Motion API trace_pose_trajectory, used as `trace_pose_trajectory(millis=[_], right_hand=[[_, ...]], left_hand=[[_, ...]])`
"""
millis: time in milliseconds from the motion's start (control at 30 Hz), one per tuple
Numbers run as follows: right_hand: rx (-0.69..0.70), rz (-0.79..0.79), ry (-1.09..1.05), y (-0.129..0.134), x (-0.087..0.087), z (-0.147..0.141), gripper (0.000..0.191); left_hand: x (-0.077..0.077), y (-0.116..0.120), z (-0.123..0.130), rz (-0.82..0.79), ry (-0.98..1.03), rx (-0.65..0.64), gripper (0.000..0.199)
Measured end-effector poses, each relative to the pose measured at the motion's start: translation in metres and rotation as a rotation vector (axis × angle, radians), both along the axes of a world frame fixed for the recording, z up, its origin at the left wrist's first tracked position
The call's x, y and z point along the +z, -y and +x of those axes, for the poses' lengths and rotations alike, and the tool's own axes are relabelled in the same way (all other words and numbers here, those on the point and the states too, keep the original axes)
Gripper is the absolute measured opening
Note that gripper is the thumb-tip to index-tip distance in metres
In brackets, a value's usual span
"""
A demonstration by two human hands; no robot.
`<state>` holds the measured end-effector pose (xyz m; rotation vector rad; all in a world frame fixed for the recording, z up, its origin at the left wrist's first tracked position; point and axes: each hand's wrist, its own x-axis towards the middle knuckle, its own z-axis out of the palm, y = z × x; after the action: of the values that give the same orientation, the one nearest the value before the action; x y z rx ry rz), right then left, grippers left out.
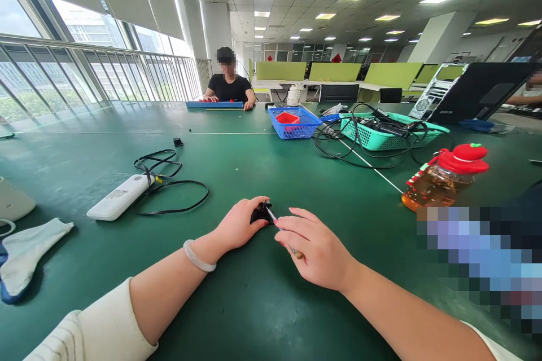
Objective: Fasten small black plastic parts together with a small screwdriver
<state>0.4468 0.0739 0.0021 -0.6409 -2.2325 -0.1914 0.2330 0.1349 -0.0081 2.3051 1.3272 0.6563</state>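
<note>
A small black part (261,212) stands on the green table (271,304) in the middle of the view. Around its left side my left hand (240,223) is closed, with the thumb and fingers holding it. My right hand (315,248) grips a thin metal tool (297,252) like a screwdriver or tweezers, slanting up to the left. The tool's tip meets the black part, or is very close to it. The part's fine details are too small to make out.
A white power strip (121,197) with black cable lies left. Right is a red-lidded bottle (444,177); behind are a teal basket (381,138) of cables and a blue basket (295,131). A cloth (31,256) lies far left. A person (229,82) sits across the table.
</note>
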Motion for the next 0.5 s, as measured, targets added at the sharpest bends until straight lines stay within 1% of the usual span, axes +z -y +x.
trace_pose_trajectory(millis=[267, 500], right_hand=[[-0.019, 0.004, -0.022, -0.0033, -0.001, 0.0006, 0.035], [-0.035, -0.004, -0.041, -0.0067, -0.0013, 0.0014, 0.03]], left_hand=[[-0.002, -0.0024, -0.0002, -0.01, 0.03, 0.002, 0.052], [-0.0003, -0.002, -0.0008, -0.024, 0.013, -0.003, 0.057]])
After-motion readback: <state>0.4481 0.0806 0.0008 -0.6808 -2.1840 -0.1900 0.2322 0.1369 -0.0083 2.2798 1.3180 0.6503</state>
